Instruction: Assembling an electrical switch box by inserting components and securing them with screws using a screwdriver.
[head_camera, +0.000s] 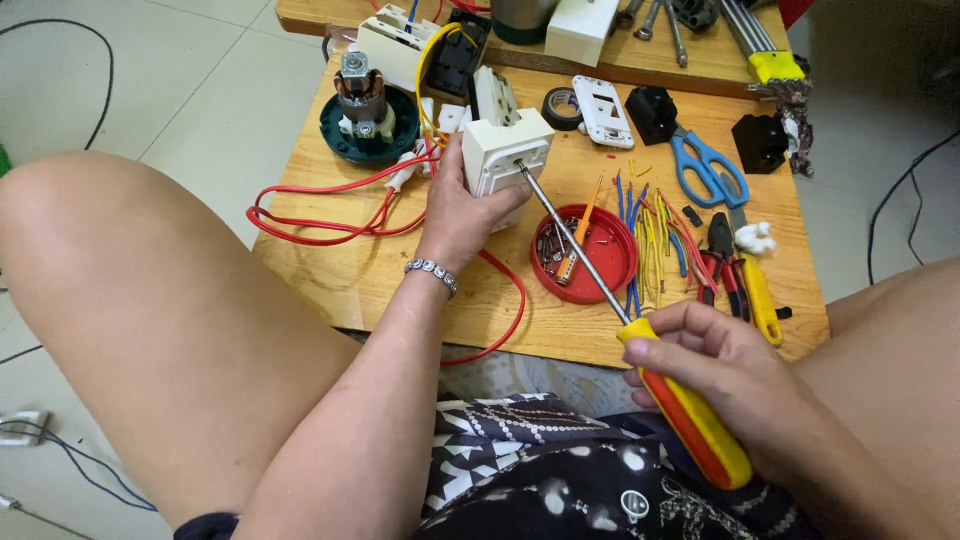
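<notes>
Left hand (462, 205) grip closed around white socket box (505, 150), raised over bench (400, 280) at 12 o'clock. Right hand (735, 375) grip wrapped on screwdriver (640, 345), tip in box face. Box likely light, rigid plastic, smooth; best held by its side walls.

At the centre of the frame the left hand (462, 213) grips a white switch box (505, 155) tilted above a small wooden table (400, 280). At lower right the right hand (725, 365) closes around the yellow-and-orange handle of a long screwdriver (640, 345), whose tip touches the box's face. Just below the shaft sits a red lid (612, 262) holding screws. Blue scissors (705, 165) lie at upper right, a red wire (330, 215) loops at left, and a small motor (365, 105) stands at upper left.
</notes>
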